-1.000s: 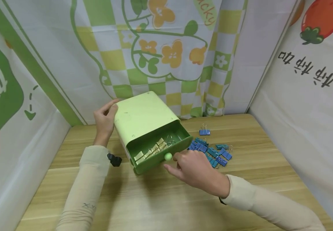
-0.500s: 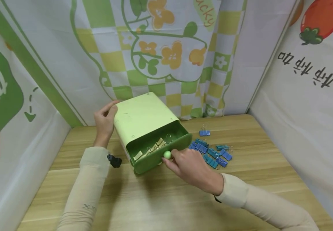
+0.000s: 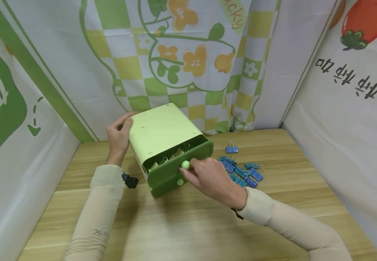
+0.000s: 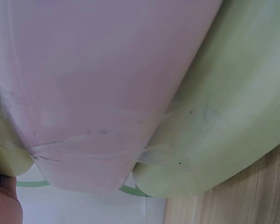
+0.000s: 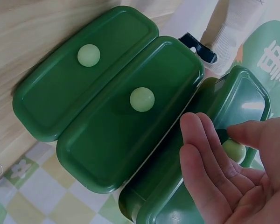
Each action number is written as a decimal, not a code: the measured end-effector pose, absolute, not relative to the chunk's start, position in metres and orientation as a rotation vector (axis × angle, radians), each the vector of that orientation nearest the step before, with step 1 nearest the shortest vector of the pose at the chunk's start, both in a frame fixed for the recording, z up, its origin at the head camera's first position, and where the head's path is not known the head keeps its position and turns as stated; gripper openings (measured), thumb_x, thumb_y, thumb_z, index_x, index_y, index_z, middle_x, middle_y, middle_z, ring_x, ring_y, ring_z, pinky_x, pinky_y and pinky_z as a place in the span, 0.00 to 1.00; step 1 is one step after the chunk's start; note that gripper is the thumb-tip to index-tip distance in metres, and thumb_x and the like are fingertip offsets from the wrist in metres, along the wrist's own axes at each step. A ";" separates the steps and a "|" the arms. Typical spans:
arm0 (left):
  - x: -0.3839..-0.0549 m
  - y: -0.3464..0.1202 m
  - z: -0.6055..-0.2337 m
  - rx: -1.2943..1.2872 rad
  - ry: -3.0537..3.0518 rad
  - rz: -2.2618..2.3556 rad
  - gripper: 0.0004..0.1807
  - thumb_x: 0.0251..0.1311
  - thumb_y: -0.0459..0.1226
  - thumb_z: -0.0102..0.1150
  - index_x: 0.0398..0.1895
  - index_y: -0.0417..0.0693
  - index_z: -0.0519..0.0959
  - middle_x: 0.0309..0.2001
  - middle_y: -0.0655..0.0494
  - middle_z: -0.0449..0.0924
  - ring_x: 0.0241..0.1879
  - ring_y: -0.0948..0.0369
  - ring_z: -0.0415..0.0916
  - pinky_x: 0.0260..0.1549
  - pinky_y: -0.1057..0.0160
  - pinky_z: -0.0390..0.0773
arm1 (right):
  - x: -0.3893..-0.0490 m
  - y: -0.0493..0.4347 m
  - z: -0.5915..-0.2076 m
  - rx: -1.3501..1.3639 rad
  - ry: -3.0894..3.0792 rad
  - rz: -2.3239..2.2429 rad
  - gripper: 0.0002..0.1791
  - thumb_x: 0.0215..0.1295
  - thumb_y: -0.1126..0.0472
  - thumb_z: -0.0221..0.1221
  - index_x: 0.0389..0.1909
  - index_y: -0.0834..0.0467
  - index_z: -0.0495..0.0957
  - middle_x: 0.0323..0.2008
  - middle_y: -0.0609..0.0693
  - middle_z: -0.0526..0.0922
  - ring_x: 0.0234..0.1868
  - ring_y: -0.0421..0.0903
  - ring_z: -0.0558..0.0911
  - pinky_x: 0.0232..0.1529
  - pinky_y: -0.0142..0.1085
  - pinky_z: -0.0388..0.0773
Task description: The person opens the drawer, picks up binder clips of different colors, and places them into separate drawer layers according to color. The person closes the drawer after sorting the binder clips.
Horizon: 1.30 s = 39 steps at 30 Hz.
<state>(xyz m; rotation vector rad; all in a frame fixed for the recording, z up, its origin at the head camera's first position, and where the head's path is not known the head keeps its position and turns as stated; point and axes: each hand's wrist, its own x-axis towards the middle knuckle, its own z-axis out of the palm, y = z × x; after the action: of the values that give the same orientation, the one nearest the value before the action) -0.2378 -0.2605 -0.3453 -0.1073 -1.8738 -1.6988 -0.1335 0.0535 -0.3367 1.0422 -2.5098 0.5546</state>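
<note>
A light green desktop drawer box [image 3: 162,127] stands tilted toward the front right on the wooden table. Its top drawer [image 3: 199,150] is slightly out, with gold binder clips [image 3: 175,154] showing inside. My left hand [image 3: 118,137] grips the box's rear left corner, thumb at the top edge; the left wrist view shows the box's pink side panel [image 4: 93,84]. With thumb and index finger, my right hand [image 3: 215,181] pinches the round drawer knob [image 5: 234,151]; its other fingers stretch out over the drawer front. Two lower drawers, one with its knob [image 5: 142,99], are shut.
Several blue and teal binder clips [image 3: 240,172] lie in a loose pile right of the box, with a single blue clip [image 3: 232,149] farther back. A patterned curtain [image 3: 191,87] hangs behind the table [image 3: 188,232]. White printed sheets line both sides.
The top drawer has slid most of the way into the box, hiding much of the gold clips. My right hand has moved inward with the knob. The left hand has stayed in place.
</note>
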 end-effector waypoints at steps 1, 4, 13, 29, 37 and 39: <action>-0.236 -0.260 -0.344 -0.106 -1.875 -1.698 0.19 0.75 0.37 0.56 0.60 0.33 0.84 0.23 0.72 0.83 0.16 0.71 0.69 0.17 0.74 0.71 | -0.135 0.052 -0.337 1.046 -2.509 0.567 0.23 0.78 0.51 0.60 0.20 0.51 0.71 0.13 0.40 0.66 0.13 0.32 0.60 0.16 0.23 0.56; -0.234 -0.259 -0.342 -0.103 -1.871 -1.696 0.20 0.75 0.37 0.57 0.60 0.32 0.83 0.26 0.72 0.85 0.17 0.71 0.71 0.18 0.74 0.73 | -0.138 0.049 -0.337 1.051 -2.509 0.595 0.23 0.78 0.51 0.60 0.20 0.52 0.71 0.13 0.40 0.65 0.13 0.32 0.60 0.16 0.22 0.56; -0.236 -0.259 -0.344 -0.125 -1.858 -1.694 0.19 0.75 0.36 0.56 0.60 0.31 0.83 0.22 0.73 0.82 0.16 0.72 0.68 0.17 0.75 0.70 | -0.150 0.041 -0.338 1.028 -2.524 0.644 0.22 0.78 0.52 0.61 0.21 0.53 0.74 0.13 0.41 0.69 0.12 0.33 0.64 0.15 0.23 0.57; -0.256 -0.267 -0.362 -0.116 -1.848 -1.706 0.20 0.75 0.40 0.59 0.60 0.35 0.85 0.37 0.70 0.88 0.23 0.71 0.76 0.22 0.75 0.76 | -0.166 0.030 -0.335 0.996 -2.587 0.681 0.24 0.81 0.51 0.57 0.20 0.52 0.71 0.14 0.42 0.66 0.12 0.35 0.64 0.14 0.25 0.57; -0.249 -0.264 -0.356 -0.125 -1.849 -1.692 0.19 0.75 0.39 0.59 0.59 0.35 0.85 0.36 0.70 0.88 0.23 0.71 0.75 0.22 0.75 0.75 | -0.170 0.027 -0.338 0.972 -2.592 0.676 0.23 0.80 0.52 0.59 0.20 0.52 0.71 0.14 0.41 0.65 0.13 0.35 0.64 0.15 0.25 0.57; -0.249 -0.266 -0.356 -0.123 -1.843 -1.690 0.19 0.75 0.39 0.58 0.59 0.35 0.85 0.35 0.70 0.88 0.22 0.72 0.73 0.21 0.75 0.74 | -0.171 0.026 -0.340 0.969 -2.586 0.668 0.23 0.80 0.52 0.59 0.21 0.52 0.71 0.14 0.41 0.65 0.13 0.35 0.64 0.15 0.25 0.56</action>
<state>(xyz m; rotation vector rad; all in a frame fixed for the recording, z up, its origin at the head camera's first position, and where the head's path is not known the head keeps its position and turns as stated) -0.2485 -0.2658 -0.3558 -0.1229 -1.8430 -1.6903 -0.1707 0.0257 -0.3399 0.9690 -2.5856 0.6681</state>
